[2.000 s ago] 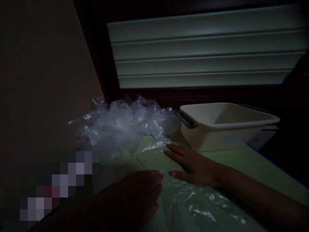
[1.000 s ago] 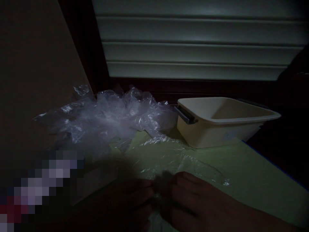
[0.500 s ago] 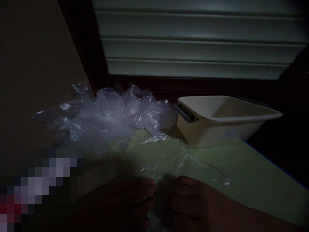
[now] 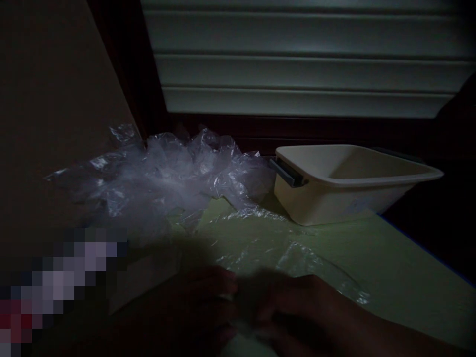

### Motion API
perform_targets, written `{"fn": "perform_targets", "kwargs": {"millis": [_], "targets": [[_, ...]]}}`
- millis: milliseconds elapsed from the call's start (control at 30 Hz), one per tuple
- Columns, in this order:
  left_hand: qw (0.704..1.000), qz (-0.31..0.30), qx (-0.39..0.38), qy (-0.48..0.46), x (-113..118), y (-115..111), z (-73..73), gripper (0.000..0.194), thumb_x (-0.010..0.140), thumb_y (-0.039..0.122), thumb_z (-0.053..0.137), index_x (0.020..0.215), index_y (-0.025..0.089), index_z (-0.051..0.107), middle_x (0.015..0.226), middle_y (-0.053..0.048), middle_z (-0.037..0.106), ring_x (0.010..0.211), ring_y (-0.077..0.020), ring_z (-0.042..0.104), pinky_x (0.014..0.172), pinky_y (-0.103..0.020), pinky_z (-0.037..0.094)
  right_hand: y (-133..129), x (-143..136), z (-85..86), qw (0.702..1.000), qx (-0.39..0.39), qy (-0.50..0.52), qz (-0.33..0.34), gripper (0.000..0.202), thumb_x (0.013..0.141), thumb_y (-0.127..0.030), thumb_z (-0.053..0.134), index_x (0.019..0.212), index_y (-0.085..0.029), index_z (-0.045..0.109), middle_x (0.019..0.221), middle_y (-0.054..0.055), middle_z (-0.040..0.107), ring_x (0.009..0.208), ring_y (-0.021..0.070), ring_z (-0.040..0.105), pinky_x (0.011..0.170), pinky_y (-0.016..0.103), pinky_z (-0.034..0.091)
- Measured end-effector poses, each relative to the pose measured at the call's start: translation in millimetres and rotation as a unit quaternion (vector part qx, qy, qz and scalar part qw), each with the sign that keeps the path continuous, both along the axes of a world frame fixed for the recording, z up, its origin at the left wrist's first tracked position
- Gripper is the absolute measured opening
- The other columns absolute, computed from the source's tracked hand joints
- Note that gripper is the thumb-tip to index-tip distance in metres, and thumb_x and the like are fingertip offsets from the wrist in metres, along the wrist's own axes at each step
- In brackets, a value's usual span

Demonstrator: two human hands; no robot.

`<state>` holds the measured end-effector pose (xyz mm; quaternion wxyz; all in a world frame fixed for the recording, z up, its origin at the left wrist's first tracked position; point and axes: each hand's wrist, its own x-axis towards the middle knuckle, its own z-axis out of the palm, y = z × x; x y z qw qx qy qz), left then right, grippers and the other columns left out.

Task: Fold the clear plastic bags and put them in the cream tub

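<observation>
Dim corner beneath a slatted panel (image 4: pixel 297 72)

Darkness swallowed much of the room, though I could make out the panel's pale slats, the dark frame (image 4: pixel 230 126) around them and a brownish wall (image 4: pixel 52 99) on the left of my view. Below lay a green worktop (image 4: pixel 401 263) with a blue edge (image 4: pixel 427 249) running down the right side.

Both hands were low in the head view, close together with a shadowed gap between them. I saw the left hand (image 4: pixel 208 302) with its fingers bent toward the right one, and the right hand (image 4: pixel 301 307) with its fingers curled inward. Whether either pinched anything, I could not tell — the fingertips were too dark.

Thin clear film (image 4: pixel 308 260) lay on the worktop just beyond the hands, its creases catching light and reaching out past the right one. Farther back, a crumpled heap of clear plastic (image 4: pixel 178 173) spread toward the wall.

To the right of that heap, I had a cream tub (image 4: pixel 320 203) standing upright, with a dark handle (image 4: pixel 288 173) on its near left side. A pixelated patch (image 4: pixel 59 282) covered the lower left — I could not read what was under it.
</observation>
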<state>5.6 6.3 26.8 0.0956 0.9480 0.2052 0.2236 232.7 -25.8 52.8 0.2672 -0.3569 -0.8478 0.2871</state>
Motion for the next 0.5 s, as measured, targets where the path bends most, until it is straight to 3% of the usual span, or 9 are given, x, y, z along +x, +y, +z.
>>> {"fn": "perform_targets", "kwargs": {"millis": [167, 333, 500], "targets": [[0.999, 0.006, -0.024, -0.040, 1, 6, 5.5, 0.022, 0.095, 0.018, 0.043, 0.078, 0.020, 0.057, 0.099, -0.001, 0.065, 0.094, -0.0121, 0.062, 0.084, -0.018, 0.048, -4, 0, -10.9, 0.990, -0.091, 0.040, -0.096, 0.013, 0.081, -0.015, 0.052, 0.080, -0.020, 0.064, 0.074, 0.000, 0.067, 0.063, 0.0122, 0.062, 0.057, 0.018, 0.047], [0.994, 0.023, -0.100, -0.038, 4, 4, 10.0, 0.016, 0.088, 0.013, 0.047, 0.078, 0.020, 0.057, 0.094, 0.000, 0.063, 0.086, -0.0123, 0.061, 0.077, -0.018, 0.048, 6, -3, -8.8, 0.980, -0.159, 0.048, -0.105, 0.010, 0.079, -0.018, 0.050, 0.076, -0.019, 0.060, 0.069, 0.001, 0.062, 0.063, 0.0132, 0.057, 0.055, 0.021, 0.044], [0.989, 0.059, -0.134, -0.020, 5, 3, 4.0, 0.011, 0.084, 0.014, 0.051, 0.080, 0.021, 0.058, 0.098, -0.001, 0.061, 0.088, -0.0142, 0.059, 0.078, -0.021, 0.047, 12, -7, -5.3, 0.959, -0.262, 0.077, -0.080, 0.009, 0.078, -0.020, 0.049, 0.069, -0.018, 0.051, 0.064, 0.000, 0.054, 0.057, 0.0115, 0.049, 0.052, 0.021, 0.039]]}}
